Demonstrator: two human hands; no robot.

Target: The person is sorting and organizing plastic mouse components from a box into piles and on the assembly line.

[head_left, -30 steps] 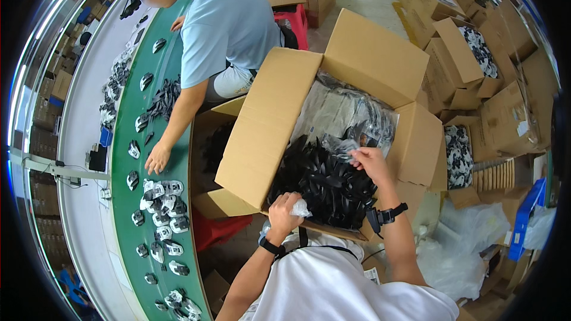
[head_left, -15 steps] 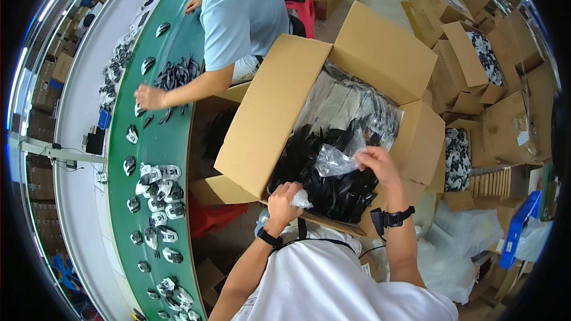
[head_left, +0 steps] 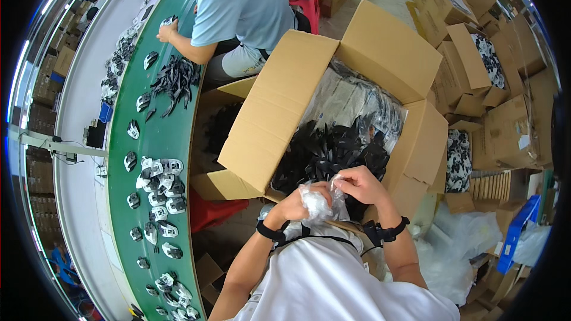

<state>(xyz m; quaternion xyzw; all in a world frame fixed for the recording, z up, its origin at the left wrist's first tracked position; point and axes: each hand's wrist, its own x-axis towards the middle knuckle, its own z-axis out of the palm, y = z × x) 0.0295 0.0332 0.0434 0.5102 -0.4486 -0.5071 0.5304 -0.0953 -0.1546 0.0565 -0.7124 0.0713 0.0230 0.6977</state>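
At the near edge of an open cardboard box point(head_left: 279, 107), my two hands are close together. My left hand point(head_left: 294, 203) is closed around a crumpled clear plastic bag point(head_left: 317, 204). My right hand point(head_left: 364, 185) pinches clear plastic film beside it, between thumb and fingers; whether this is one bag or two, I cannot tell. Beneath and beyond my hands, many thin black plastic parts point(head_left: 315, 153) lie loose in the box. Farther back in it are parts packed in clear plastic bags point(head_left: 357, 102).
Left of the box runs a green conveyor belt point(head_left: 140, 202) bearing white and black mouse-like shells point(head_left: 160, 184) and a pile of black parts point(head_left: 176, 80). A co-worker in a light blue shirt point(head_left: 247, 9) sits beyond. Cartons point(head_left: 505, 125) and plastic wrap point(head_left: 458, 244) lie on the right.
My right hand has come back toward me with the clear plastic, meeting my left hand at the box's near edge. The co-worker's hand moved farther up the belt and now holds a shell.
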